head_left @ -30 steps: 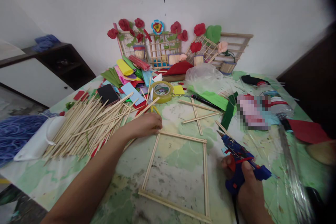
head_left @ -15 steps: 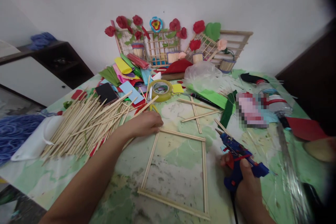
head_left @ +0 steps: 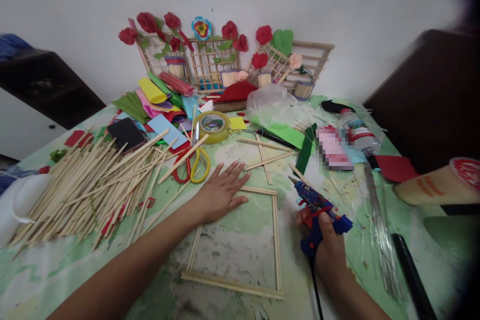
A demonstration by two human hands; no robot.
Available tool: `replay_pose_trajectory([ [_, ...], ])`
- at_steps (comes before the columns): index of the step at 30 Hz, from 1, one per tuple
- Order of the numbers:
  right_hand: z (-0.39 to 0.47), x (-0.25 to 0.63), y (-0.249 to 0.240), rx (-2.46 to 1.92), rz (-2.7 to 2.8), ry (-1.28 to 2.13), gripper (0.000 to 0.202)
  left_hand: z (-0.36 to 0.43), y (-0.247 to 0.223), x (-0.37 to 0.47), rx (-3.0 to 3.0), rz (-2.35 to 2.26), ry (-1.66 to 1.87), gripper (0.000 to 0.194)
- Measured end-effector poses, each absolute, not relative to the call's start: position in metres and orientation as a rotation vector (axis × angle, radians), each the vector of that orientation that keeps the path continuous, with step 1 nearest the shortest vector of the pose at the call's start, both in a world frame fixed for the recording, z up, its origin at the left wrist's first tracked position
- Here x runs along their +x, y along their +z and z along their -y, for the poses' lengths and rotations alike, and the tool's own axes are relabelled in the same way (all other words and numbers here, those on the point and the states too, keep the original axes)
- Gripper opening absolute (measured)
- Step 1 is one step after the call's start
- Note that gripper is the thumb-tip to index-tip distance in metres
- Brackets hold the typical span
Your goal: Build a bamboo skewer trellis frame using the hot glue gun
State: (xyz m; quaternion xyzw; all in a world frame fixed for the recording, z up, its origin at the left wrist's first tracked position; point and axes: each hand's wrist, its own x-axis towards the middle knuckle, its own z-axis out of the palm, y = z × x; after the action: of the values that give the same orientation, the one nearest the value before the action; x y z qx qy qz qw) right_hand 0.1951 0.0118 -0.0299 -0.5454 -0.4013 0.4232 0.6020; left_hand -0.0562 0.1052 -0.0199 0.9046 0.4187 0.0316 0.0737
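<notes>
A square frame of wooden sticks [head_left: 278, 240] lies flat on the patterned tablecloth. My left hand [head_left: 221, 192] rests palm down over its far left corner, fingers spread, hiding that corner. My right hand [head_left: 327, 247] is wrapped round the handle of a blue glue gun [head_left: 318, 205], right of the frame, its nozzle aimed up and left. A black cord runs from the grip toward the near edge. Beyond my left fingertips lie scissors [head_left: 202, 165] with red and yellow handles. A few crossed sticks [head_left: 264, 157] lie past the frame's far side.
A large heap of loose sticks [head_left: 75, 195] covers the left side. Behind are a tape roll [head_left: 227, 127], coloured paper [head_left: 152, 91] and stick lattices with paper flowers [head_left: 210, 67] against the wall. Clear glue sticks [head_left: 380, 240] and a drink cup [head_left: 438, 185] lie on the right.
My left hand has opened from a closed pose to lie flat with fingers spread over the frame's corner. The view has turned to the right; my right hand still holds the glue gun.
</notes>
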Motion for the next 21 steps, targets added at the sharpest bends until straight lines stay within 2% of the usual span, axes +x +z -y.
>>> replay_pose_trajectory([
  [21,-0.0141,0.1912,-0.0293,-1.224,0.956,0.933,0.038,-0.1023,-0.0216,-0.0498,2.739,-1.256,0.085,0.071],
])
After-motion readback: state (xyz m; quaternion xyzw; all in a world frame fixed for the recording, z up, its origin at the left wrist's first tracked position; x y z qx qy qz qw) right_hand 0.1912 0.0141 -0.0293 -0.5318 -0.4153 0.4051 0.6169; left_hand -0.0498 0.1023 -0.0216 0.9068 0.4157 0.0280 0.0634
